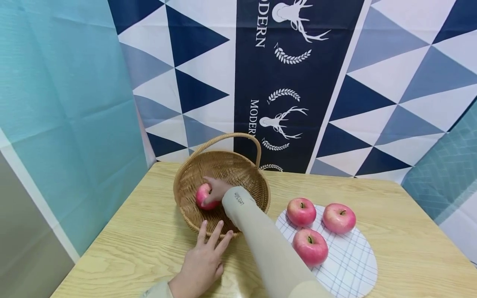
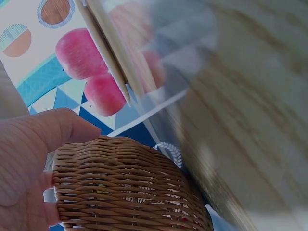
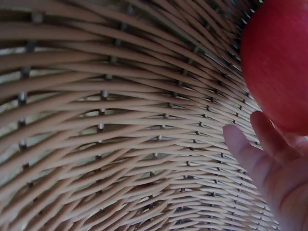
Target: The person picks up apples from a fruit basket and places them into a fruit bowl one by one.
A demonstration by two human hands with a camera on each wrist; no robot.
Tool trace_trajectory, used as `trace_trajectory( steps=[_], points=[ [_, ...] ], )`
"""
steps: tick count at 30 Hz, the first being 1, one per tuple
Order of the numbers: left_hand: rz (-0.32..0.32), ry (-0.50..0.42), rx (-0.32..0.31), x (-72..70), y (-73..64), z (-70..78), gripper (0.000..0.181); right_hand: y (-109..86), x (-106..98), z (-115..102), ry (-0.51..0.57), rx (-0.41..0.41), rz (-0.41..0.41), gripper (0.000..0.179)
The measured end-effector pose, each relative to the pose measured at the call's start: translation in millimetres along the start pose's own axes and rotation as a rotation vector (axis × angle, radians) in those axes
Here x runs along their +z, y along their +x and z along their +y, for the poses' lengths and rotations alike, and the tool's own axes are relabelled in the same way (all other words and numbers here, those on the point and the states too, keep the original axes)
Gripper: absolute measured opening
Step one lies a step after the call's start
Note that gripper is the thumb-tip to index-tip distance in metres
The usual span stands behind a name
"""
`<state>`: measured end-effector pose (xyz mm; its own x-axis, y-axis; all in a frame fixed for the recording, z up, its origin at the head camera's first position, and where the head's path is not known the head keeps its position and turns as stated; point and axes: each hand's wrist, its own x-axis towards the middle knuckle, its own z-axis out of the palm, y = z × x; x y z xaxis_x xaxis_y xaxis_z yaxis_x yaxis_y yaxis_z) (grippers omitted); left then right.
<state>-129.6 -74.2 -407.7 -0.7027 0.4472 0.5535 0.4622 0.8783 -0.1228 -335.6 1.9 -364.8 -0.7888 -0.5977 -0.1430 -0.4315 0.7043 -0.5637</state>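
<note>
A wicker basket [image 1: 238,163] with an arched handle stands on the table, its open mouth facing up and toward me. Inside it, my right hand [image 1: 218,189] grips a red apple [image 1: 203,194] near the left inner wall. The right wrist view has the apple [image 3: 279,62] at the upper right, with fingers of the right hand [image 3: 274,168] beneath it. My left hand [image 1: 203,263] rests at the basket's front rim, fingers spread and fairly straight. Seen from the left wrist, that hand [image 2: 29,159] is against the woven side [image 2: 125,183], thumb extended.
Right of the basket, three more apples, a left one [image 1: 301,212], a right one [image 1: 339,218] and a front one [image 1: 310,247], lie on a white checked oval mat [image 1: 348,263]. A patterned cloth [image 1: 208,45] hangs behind the wooden table [image 1: 149,231].
</note>
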Motion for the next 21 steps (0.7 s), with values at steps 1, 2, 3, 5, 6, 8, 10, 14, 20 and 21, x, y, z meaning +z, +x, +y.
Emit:
trace_trajectory(
  steps=[1,2,3,5,6,8,10,14,20,21],
  points=[
    [0.0,-0.001,0.003,0.6,-0.3,0.0,0.079,-0.5,1.1,0.1,-0.006,0.004,-0.006,0.097],
    [-0.002,-0.002,0.006,1.3,-0.6,0.0,0.079,-0.9,2.1,0.1,-0.005,0.006,-0.013,0.099],
    [-0.003,-0.003,0.008,1.6,-0.9,0.1,0.079,-1.3,2.7,0.0,-0.001,0.01,-0.021,0.1],
    [-0.001,0.0,0.013,2.6,-1.4,0.0,0.079,-2.4,3.1,-0.4,-0.009,0.015,-0.024,0.101],
    [0.003,0.003,0.016,3.1,-1.6,-0.1,0.079,-2.2,3.2,-0.2,-0.008,0.018,-0.027,0.101],
    [0.017,0.007,0.019,3.8,-1.6,0.7,0.079,-3.0,2.4,0.6,-0.005,0.018,-0.018,0.098],
    [0.026,0.008,0.02,4.0,-1.7,1.4,0.079,-3.6,1.2,1.7,-0.013,0.01,-0.004,0.093],
    [0.0,-0.002,0.017,2.8,-1.7,2.5,0.077,-4.1,-2.9,5.3,-0.048,-0.004,0.004,0.084],
    [-0.072,-0.014,0.023,1.3,-2.5,4.3,0.072,-1.3,-10.2,14.0,-0.082,-0.036,0.009,0.084],
    [-0.078,-0.016,0.027,1.4,-2.9,4.5,0.071,-1.1,-11.8,14.5,-0.079,-0.046,0.009,0.084]
  ],
)
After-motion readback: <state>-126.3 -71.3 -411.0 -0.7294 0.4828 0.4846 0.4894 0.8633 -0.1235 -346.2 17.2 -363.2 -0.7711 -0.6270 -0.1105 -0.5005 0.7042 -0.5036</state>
